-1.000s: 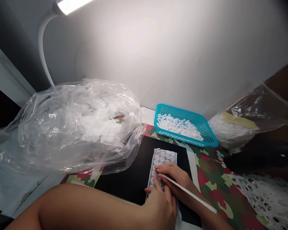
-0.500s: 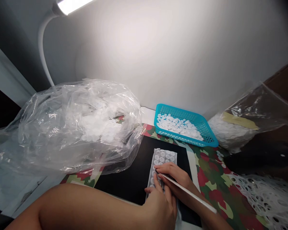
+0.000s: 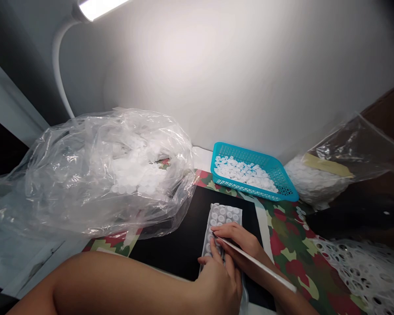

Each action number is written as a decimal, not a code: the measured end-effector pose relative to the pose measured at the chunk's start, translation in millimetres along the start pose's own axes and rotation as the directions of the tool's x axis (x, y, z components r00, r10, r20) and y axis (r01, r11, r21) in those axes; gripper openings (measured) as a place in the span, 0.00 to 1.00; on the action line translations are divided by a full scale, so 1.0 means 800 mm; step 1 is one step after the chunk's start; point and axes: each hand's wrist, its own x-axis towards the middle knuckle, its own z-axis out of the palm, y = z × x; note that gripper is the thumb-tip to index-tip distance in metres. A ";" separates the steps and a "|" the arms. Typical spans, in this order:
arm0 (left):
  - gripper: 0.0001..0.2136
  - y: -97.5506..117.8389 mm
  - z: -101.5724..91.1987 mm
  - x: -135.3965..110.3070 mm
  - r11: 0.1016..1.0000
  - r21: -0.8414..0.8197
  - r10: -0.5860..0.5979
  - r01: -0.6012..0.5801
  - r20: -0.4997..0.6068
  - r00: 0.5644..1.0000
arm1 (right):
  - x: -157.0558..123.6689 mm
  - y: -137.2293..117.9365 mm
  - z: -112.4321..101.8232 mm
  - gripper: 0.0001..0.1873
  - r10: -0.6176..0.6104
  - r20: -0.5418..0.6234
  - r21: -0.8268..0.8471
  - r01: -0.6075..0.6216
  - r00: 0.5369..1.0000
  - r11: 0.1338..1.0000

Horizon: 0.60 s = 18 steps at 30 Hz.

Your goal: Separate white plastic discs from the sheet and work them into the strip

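Observation:
A pale, narrow tray [image 3: 235, 217] of round white caps in rows lies on a black mat [image 3: 180, 245]. My right hand [image 3: 246, 245] is closed around a thin white stick-like tool [image 3: 262, 266]; its tip reaches down among the caps, and its exact kind is unclear. My left hand [image 3: 218, 280] lies over the near part of the tray with its fingers apart. Its index finger touches the caps close to the tool's tip, and the thumb is by the tray's left edge. Both hands hide much of the tray's lower half.
Behind the mat stands a blue plastic basket [image 3: 254, 189] of small white round pieces. A big clear plastic bag [image 3: 85, 175] with white pieces fills the left. Another filled bag [image 3: 315, 179] and a heap of perforated white material [image 3: 364, 267] are at right. A lamp [image 3: 57, 65] rises behind.

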 end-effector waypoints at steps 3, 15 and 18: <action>0.19 0.001 0.001 0.001 1.000 0.000 -0.005 0.005 0.006 1.000 | 0.000 0.000 0.000 0.10 0.007 0.002 0.006 -0.007 1.000 1.000; 0.20 0.001 0.000 -0.001 0.999 0.039 0.010 -0.009 -0.017 1.000 | -0.001 0.004 0.000 0.11 -0.040 0.003 -0.027 0.040 0.999 0.999; 0.20 0.000 -0.002 -0.001 1.000 0.029 0.011 -0.011 -0.015 1.000 | 0.002 0.002 -0.001 0.12 -0.177 -0.024 -0.081 0.174 0.984 0.981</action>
